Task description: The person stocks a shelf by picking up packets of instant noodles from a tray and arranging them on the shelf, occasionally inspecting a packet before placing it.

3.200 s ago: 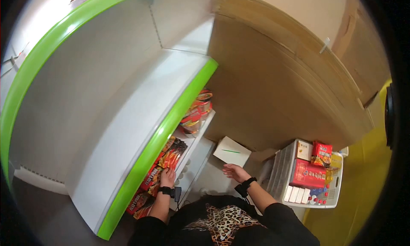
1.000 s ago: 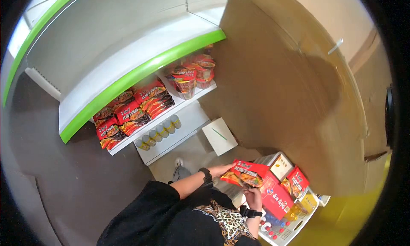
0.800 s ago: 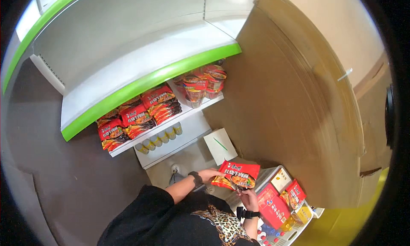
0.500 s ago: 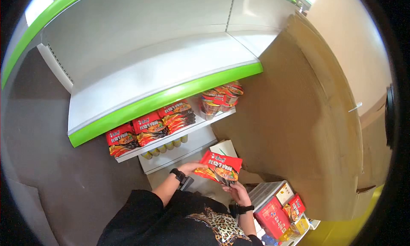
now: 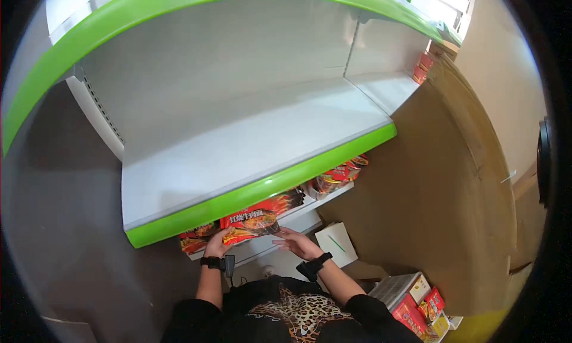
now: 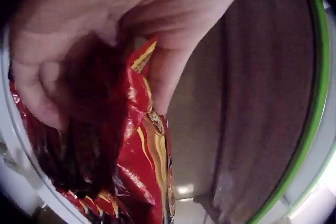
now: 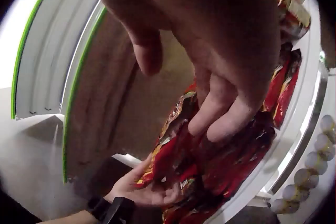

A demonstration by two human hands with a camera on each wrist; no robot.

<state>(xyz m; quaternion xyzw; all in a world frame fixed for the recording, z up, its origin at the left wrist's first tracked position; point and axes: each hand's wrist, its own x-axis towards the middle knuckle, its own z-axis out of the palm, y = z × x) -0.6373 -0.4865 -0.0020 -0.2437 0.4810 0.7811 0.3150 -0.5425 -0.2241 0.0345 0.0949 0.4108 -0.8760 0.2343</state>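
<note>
A red packet of instant noodles (image 5: pixel 253 222) is level with the shelf under the green edge, among similar packets. My left hand (image 5: pixel 217 244) grips its left end, the thumb on one face and the fingers on the other, as the left wrist view of the crinkled packet (image 6: pixel 139 161) shows. At its right end is my right hand (image 5: pixel 300 245), thumb spread away and fingertips right at the packet. In the right wrist view those fingers (image 7: pixel 223 108) lie loosely over the red wrappers, and my left hand (image 7: pixel 139 187) holds the far end.
The green-edged upper shelf (image 5: pixel 256 152) overhangs the packets. Noodle cups (image 5: pixel 336 179) stand right of them; yellowish containers (image 7: pixel 310 170) line a lower level. A white box (image 5: pixel 336 243) and cardboard wall (image 5: pixel 441 206) are rightward, with a loaded basket (image 5: pixel 398 285) at lower right.
Earlier, the packet was carried from beside the basket leftward in both hands. Now it is at the shelf row, and my right fingers have loosened from it. The head view has turned toward the shelves.
</note>
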